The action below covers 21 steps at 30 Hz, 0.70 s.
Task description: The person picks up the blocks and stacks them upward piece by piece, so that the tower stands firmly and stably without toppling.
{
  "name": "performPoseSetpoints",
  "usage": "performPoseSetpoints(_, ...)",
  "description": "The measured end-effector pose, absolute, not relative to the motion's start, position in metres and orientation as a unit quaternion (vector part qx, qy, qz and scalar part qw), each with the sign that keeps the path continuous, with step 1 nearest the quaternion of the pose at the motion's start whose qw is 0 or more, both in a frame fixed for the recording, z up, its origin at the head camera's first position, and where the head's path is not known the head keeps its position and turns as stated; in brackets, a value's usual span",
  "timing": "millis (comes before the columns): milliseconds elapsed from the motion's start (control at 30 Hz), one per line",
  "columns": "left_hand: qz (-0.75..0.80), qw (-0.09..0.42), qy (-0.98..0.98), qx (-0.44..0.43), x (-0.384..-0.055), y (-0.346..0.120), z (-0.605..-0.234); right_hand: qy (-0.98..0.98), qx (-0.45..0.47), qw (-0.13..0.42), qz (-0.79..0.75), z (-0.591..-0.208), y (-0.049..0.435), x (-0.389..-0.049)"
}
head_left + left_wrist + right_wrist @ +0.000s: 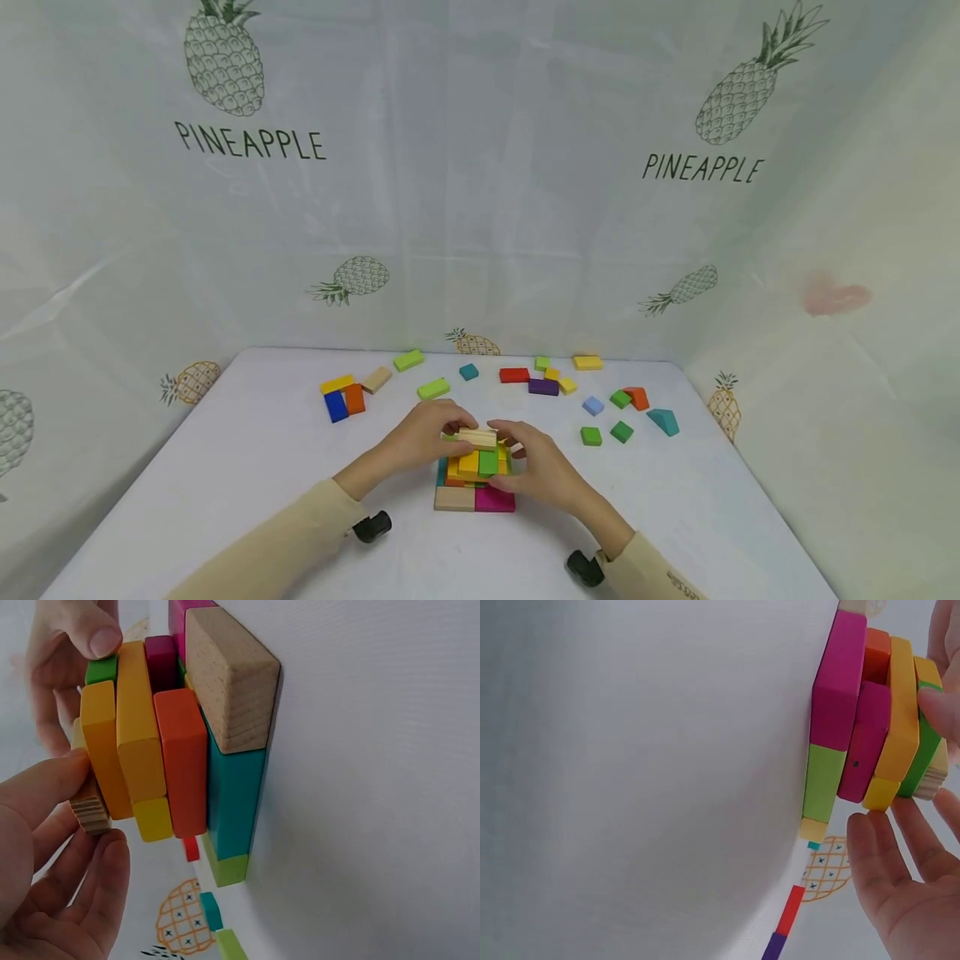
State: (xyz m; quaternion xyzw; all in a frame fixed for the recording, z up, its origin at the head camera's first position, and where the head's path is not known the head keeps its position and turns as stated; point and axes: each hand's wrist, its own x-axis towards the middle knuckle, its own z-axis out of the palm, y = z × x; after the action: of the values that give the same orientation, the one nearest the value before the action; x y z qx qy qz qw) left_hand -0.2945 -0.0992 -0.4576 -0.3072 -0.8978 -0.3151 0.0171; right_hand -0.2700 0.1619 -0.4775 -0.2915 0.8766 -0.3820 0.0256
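A layered stack of coloured blocks stands on the table, with a pink block (495, 499) and a plain wooden block (232, 675) in its bottom layer. My left hand (426, 435) pinches a pale wooden block (478, 439) with a striped end, at the top of the stack. Under it lie a yellow block (101, 742) and a green block (921, 746) side by side. My right hand (546, 471) spans the green block, thumb at its near end and fingertips at its far end. A longer yellow block (898, 712) lies one layer lower.
Loose blocks lie behind the stack: a red block (514, 375), a purple block (543, 387) and a light green block (433, 389). At the right is a teal triangle (664, 422); at the left, a blue block (336, 406). A pineapple-print sheet (480, 208) hangs behind the table.
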Motion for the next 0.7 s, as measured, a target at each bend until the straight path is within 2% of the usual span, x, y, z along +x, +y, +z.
performPoseSetpoints(700, -0.333, 0.011, -0.895, -0.296, -0.2916, -0.0937, -0.4598, 0.873, -0.294, 0.031, -0.388, -0.4733, 0.1635, -0.2688)
